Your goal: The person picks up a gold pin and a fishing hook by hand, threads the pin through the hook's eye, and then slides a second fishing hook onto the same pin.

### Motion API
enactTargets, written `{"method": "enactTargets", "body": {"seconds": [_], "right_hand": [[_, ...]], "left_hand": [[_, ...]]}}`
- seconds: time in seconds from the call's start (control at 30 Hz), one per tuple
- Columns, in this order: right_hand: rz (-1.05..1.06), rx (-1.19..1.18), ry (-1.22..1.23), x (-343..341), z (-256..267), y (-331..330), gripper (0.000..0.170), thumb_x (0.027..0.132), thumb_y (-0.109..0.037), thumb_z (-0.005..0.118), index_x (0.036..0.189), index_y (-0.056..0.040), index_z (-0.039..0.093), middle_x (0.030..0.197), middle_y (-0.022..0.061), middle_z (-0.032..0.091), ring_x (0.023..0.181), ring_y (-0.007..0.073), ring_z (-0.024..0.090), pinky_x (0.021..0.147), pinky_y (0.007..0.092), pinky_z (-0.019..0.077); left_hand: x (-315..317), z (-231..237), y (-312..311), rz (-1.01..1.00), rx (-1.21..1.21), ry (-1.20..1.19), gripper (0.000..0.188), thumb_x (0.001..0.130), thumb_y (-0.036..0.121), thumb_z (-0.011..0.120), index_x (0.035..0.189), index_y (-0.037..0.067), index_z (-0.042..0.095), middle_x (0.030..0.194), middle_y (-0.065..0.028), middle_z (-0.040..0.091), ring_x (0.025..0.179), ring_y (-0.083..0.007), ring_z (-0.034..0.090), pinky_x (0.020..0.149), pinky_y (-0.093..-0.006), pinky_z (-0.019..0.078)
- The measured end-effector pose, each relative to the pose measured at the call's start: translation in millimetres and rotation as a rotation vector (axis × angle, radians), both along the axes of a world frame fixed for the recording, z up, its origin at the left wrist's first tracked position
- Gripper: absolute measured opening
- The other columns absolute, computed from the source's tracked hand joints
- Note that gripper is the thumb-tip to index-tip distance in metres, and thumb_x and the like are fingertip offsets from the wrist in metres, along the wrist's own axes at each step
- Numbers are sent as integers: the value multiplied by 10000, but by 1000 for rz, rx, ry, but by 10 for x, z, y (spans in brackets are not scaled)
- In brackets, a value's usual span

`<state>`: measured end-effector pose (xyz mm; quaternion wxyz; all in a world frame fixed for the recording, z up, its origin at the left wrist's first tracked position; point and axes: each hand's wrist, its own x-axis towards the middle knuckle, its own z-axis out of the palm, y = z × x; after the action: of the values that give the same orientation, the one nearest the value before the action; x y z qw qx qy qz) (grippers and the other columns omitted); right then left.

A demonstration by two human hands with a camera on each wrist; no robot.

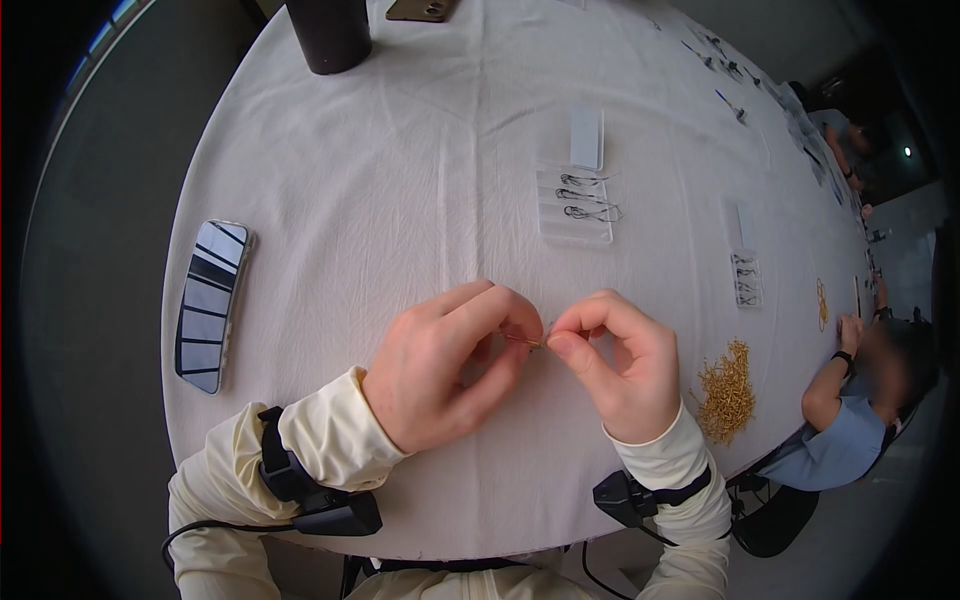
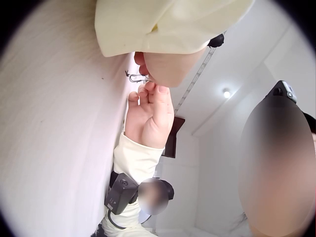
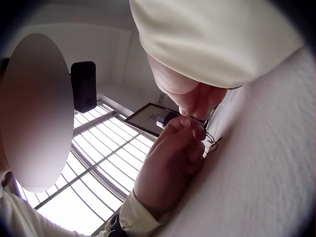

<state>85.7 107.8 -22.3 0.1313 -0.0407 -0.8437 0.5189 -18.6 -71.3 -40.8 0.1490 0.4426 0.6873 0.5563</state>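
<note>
Over the white tablecloth, my left hand (image 1: 450, 360) pinches a thin gold-coloured piece (image 1: 524, 341) between thumb and curled fingers. Thumb and forefinger of my right hand (image 1: 630, 365) pinch at the piece's right end, so the fingertips of both hands almost meet. Much of the piece is hidden by the fingers, and its exact kind cannot be told. Beyond the hands lies a clear plastic case (image 1: 575, 232) with its lid up, dark wire loops (image 1: 578, 195) lying across its compartments. To the right of my right hand is a heap of small gold-coloured pieces (image 1: 728, 393).
A phone (image 1: 212, 305) lies at the table's left edge. At the back stand a dark cup (image 1: 330, 35) and another phone (image 1: 418, 9). A second small case (image 1: 746, 278) lies to the right. Another person (image 1: 835, 420) sits at the right edge.
</note>
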Motion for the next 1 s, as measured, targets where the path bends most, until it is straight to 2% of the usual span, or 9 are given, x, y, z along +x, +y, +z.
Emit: {"method": "enactTargets", "body": {"seconds": [0.27,0.4,0.57,0.67,0.77,0.83,0.93,1.0], "right_hand": [[23,-6,9,-9,-20,-26,37,874,-4,702,889,-20,673,819,45,645,741,141,557,699,277,470],[30,-22,-30,-3,-7,-36,54,858,-4,702,868,-28,655,811,28,622,724,125,527,687,273,457],[35,-56,-17,8,-87,-16,71,854,-23,706,882,-36,642,825,22,614,727,116,522,693,272,457],[-6,-188,-14,5,-89,-49,68,871,-42,706,906,-42,648,845,28,627,733,116,546,704,274,465],[-58,-230,15,-20,-44,-68,50,887,-57,702,901,-44,656,851,31,641,758,115,575,715,275,472],[22,-130,-43,-26,-42,-48,56,890,-71,706,897,-39,660,856,32,650,777,117,594,714,270,470],[-55,-194,-22,-15,-41,-71,50,892,-66,700,888,-35,660,850,28,648,765,113,578,710,268,465],[-32,-176,-2,-4,-41,-48,45,897,-61,689,888,-33,654,842,24,639,758,109,564,710,265,462]], "left_hand": [[9,49,-16,-9,-61,-93,79,889,6,683,951,16,636,805,-46,624,592,-86,499,531,-245,396],[14,27,-21,-10,-58,-103,66,896,-13,668,946,9,632,787,-31,621,600,-60,484,533,-239,389],[21,26,-41,-23,-5,-305,24,939,11,636,938,3,614,795,13,610,646,-14,466,556,-206,365],[11,72,-57,-7,-42,-331,25,949,20,627,937,6,609,789,20,600,651,-9,462,556,-199,356],[19,46,-41,8,-7,-314,27,947,22,630,936,8,610,782,25,601,636,-8,454,548,-200,352],[15,54,-43,6,-12,-301,27,945,23,634,933,10,614,781,23,605,629,-8,452,544,-203,352],[26,71,-35,3,-23,-269,25,938,24,644,927,12,625,777,18,612,620,-12,453,539,-207,353],[30,80,-28,1,-30,-248,23,933,24,650,924,13,632,776,14,616,617,-15,454,536,-210,354]]}}
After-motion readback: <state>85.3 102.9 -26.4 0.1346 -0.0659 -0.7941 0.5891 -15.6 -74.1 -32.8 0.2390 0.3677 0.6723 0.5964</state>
